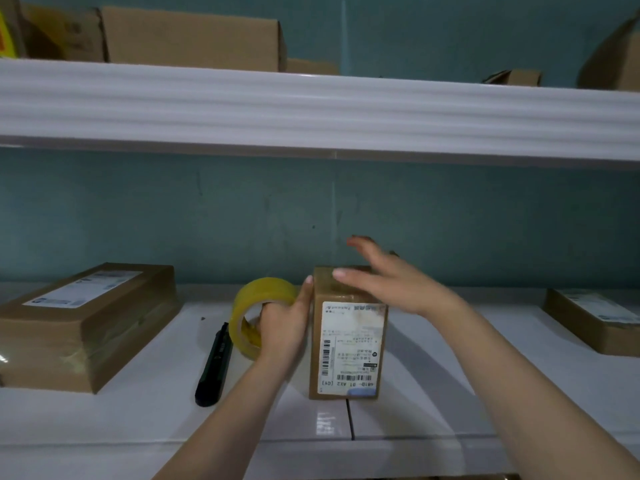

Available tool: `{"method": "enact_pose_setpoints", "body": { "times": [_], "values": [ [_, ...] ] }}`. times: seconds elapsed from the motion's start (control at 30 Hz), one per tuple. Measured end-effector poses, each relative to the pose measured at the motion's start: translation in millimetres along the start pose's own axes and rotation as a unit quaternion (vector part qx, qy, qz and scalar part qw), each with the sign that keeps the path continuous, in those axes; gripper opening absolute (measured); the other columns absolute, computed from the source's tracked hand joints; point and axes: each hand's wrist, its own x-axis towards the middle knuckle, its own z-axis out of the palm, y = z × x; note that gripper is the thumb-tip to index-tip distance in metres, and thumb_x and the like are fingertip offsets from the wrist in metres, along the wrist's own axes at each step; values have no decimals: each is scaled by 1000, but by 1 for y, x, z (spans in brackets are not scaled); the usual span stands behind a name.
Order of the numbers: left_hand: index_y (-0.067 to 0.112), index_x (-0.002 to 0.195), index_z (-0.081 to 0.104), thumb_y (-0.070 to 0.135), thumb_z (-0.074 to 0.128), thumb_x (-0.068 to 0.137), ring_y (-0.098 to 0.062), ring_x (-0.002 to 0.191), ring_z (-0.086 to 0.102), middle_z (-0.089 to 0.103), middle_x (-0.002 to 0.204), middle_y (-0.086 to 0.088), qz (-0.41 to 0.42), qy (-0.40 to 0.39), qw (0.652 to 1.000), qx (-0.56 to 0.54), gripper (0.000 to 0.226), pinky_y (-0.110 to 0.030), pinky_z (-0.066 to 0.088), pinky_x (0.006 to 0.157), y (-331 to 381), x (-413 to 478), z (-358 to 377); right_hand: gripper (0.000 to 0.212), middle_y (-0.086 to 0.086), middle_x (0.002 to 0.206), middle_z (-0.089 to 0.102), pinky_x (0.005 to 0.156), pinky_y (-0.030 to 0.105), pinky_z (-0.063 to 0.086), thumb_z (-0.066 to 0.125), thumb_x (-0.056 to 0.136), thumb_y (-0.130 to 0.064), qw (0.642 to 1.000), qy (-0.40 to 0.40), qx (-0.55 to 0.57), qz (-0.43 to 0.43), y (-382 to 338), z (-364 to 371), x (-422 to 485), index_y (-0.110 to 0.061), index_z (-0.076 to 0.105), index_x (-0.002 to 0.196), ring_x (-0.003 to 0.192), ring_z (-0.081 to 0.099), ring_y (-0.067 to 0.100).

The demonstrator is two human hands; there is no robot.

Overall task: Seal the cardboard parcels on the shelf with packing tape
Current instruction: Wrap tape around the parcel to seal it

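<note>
On the lower shelf (433,341), bare white surface lies open right of the upright parcel (348,344), up to the flat parcel (595,320) at the far right. Left of it the tape roll (258,306), black knife (214,367) and large taped parcel (86,323) crowd the way; the upper shelf (311,112) caps headroom

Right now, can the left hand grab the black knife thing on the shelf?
Probably not yet: the left hand is full, its fingers through the tape roll. The black cutter lies close beside it with nothing between.
</note>
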Motion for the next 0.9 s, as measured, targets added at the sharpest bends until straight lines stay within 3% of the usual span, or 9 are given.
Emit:
{"method": "enact_pose_setpoints", "body": {
  "times": [0.1, 0.17, 0.23, 0.37, 0.47, 0.6, 0.7, 0.8, 0.9],
  "values": [
    [10, 55, 55, 38, 65, 88, -30, 62, 62, 60, 55, -8, -26, 6, 999, 20, 44, -40, 52, 67, -3, 4, -1, 97, 4, 156, 24, 116, 38, 23, 45, 78, -75, 954, -128, -268, -38, -29, 18, 10, -14, 22, 149, 144, 22, 20],
    [16, 54, 50, 28, 65, 90, -13, 51, 56, 55, 45, 6, -24, -4, 998, 56, 40, -27, 47, 55, -2, 4, -6, 89, 4, 135, 51, 99, 34, 42, 54, 73, -75, 950, -164, -267, -1, -45, 14, 19, -12, 46, 134, 125, 48, 24],
    [23, 60, 50, 11, 64, 88, 2, 46, 53, 55, 44, 13, -16, -14, 998, 61, 34, -11, 43, 49, -2, 5, -11, 79, 1, 113, 61, 82, 30, 48, 61, 67, -74, 956, -166, -243, 15, -52, 11, 27, -13, 57, 116, 105, 58, 23],
    [14, 77, 65, 35, 66, 86, -21, 80, 66, 67, 74, 1, -7, -50, 997, 51, 23, -33, 52, 75, 7, 8, -17, 109, 6, 146, 34, 110, 42, 31, 71, 57, -71, 935, -163, -315, -10, -39, 27, 35, -21, 30, 144, 136, 31, 26],
    [11, 90, 69, 59, 65, 75, -21, 88, 66, 72, 85, -5, -66, -48, 997, -8, 50, -36, 50, 85, 16, 9, -26, 98, 1, 129, 43, 104, 37, 37, 79, 55, -62, 949, -133, -279, -52, -30, 17, 33, -27, 39, 137, 122, 41, 21],
    [16, 72, 61, 56, 63, 81, -17, 75, 59, 63, 74, -2, -49, -3, 999, -23, 42, -37, 46, 86, 24, 14, -43, 99, -8, 127, 43, 94, 14, 35, 90, 53, -41, 979, -115, -149, -85, -12, -1, 19, -26, 41, 138, 115, 43, 7],
    [19, 69, 59, 58, 61, 82, -11, 71, 55, 59, 70, 4, -11, -20, 1000, -2, 41, -36, 41, 85, 33, 9, -48, 100, -14, 125, 47, 90, 8, 37, 88, 44, -40, 992, -65, -21, -108, -1, 0, 13, -31, 46, 134, 111, 48, -3],
    [16, 64, 59, 64, 59, 80, -13, 74, 57, 62, 70, 4, -10, -35, 999, 6, 50, -40, 43, 86, 41, 12, -51, 94, -10, 127, 53, 98, 16, 41, 90, 41, -36, 985, 3, 87, -149, 13, 5, 6, -32, 52, 127, 116, 52, -1],
    [17, 53, 43, 63, 62, 79, -18, 57, 52, 48, 51, 4, 34, -48, 993, 106, 56, -39, 43, 73, 32, 13, -65, 87, -1, 128, 54, 102, 28, 44, 86, 41, -39, 971, 42, 178, -152, 32, 3, -4, -29, 59, 122, 116, 55, 9]
  ]
}}
